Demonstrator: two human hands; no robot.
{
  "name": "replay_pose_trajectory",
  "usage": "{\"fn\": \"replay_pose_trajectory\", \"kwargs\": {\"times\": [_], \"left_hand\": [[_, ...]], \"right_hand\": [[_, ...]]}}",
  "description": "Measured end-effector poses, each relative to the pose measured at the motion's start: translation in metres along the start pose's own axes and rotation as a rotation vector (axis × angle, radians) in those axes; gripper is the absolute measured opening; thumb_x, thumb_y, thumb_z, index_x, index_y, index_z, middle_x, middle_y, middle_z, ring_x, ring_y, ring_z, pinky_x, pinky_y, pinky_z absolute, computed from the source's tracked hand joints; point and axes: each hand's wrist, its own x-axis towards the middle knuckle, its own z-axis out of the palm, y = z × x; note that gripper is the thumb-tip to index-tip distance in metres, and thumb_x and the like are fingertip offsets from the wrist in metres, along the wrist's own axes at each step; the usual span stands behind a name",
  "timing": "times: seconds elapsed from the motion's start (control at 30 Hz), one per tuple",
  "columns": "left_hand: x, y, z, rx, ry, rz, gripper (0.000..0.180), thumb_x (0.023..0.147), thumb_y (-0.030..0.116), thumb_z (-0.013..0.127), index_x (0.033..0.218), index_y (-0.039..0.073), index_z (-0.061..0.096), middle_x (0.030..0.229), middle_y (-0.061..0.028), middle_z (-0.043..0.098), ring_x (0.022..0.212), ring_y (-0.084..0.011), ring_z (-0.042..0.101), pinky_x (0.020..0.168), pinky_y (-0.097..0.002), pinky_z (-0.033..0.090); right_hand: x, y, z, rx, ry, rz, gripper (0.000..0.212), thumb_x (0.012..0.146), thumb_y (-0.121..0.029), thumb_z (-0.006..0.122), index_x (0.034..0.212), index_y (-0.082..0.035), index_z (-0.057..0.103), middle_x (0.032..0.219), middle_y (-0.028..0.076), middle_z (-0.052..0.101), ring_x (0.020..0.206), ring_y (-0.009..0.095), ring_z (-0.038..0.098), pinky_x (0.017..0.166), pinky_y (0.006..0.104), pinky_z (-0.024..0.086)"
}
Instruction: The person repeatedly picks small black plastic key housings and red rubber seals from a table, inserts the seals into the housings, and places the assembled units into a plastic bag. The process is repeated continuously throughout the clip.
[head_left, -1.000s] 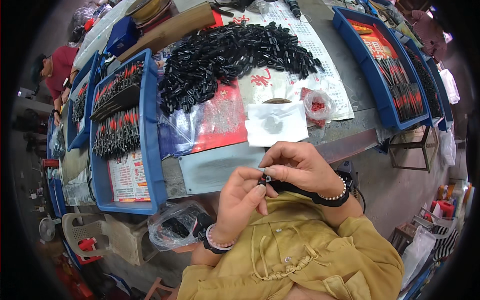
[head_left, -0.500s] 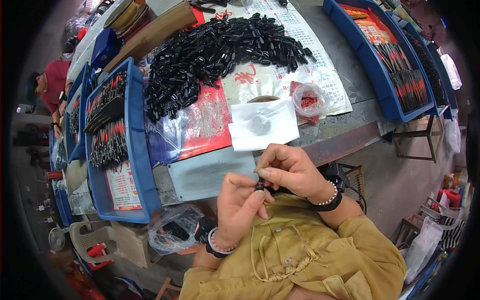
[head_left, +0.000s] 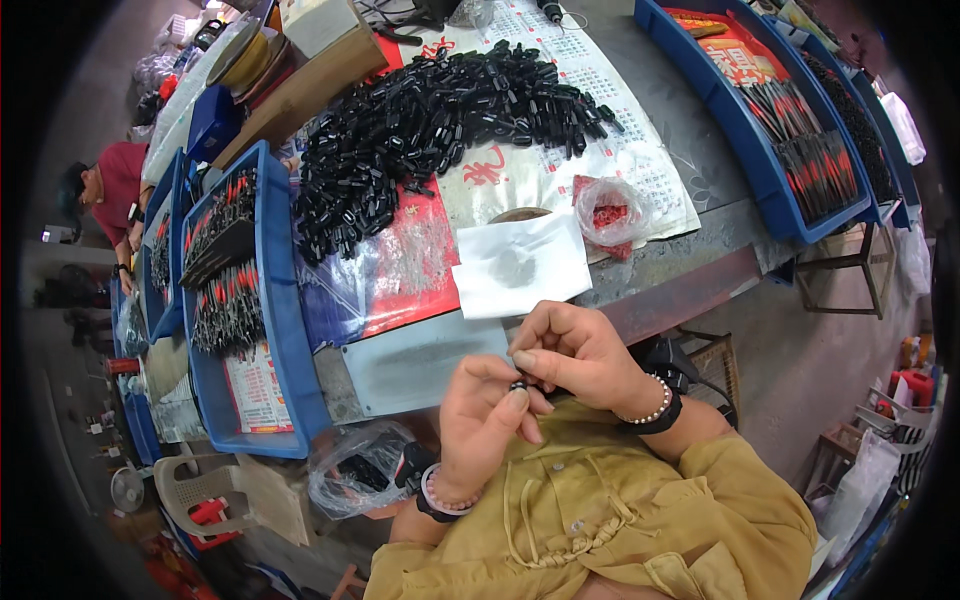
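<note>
In front of my chest, my left hand (head_left: 482,415) pinches a small black part (head_left: 518,386) between thumb and fingers. My right hand (head_left: 578,352) is closed in a pinch right beside it, its fingertips almost meeting the left ones; what they hold is too small to make out. Just beyond my hands lies a white paper sheet (head_left: 545,262) with a grey smudge. To its left, a grey plate (head_left: 425,362) rests at the table's edge. A big heap of glossy black oblong parts (head_left: 440,125) covers the far middle of the table.
A clear plastic bag with small red pieces (head_left: 610,214) sits right of the paper. Blue trays (head_left: 305,390) of black-and-red parts stand left, and another blue tray (head_left: 705,110) right. Below the left tray hangs an open plastic bag (head_left: 345,480). A person in red (head_left: 120,185) works far left.
The view has shifted slightly, so the table appears lower. My hands stay together at the small black part; my right fingertips have shifted slightly over it.
</note>
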Motion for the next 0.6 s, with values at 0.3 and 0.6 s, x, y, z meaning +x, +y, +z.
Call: {"fn": "replay_pose_trajectory", "kwargs": {"times": [0.3, 0.6], "left_hand": [[0.006, 0.016, 0.011, 0.131, 0.018, -0.086, 0.044, 0.093, 0.008, 0.052, 0.132, -0.008, 0.038, 0.091, -0.0165, 0.064, 0.07, -0.0188, 0.064, 0.063, -0.0258, 0.053], [0.054, 0.059, -0.011, 0.036, -0.04, 0.135, 0.012, 0.089, -0.001, 0.045, 0.1, -0.001, 0.05, 0.098, -0.0136, 0.059, 0.092, -0.0219, 0.059, 0.082, -0.0343, 0.048]], "right_hand": [[-0.007, -0.02, -0.003, -0.183, -0.06, -0.083, 0.01, 0.094, -0.004, 0.056, 0.102, 0.003, 0.057, 0.082, 0.004, 0.062, 0.069, 0.005, 0.058, 0.059, 0.0208, 0.047], [-0.022, -0.05, -0.05, -0.346, 0.359, -0.278, 0.011, 0.091, -0.007, 0.06, 0.097, 0.002, 0.062, 0.082, 0.0, 0.061, 0.07, 0.004, 0.053, 0.062, 0.02, 0.044]]}}
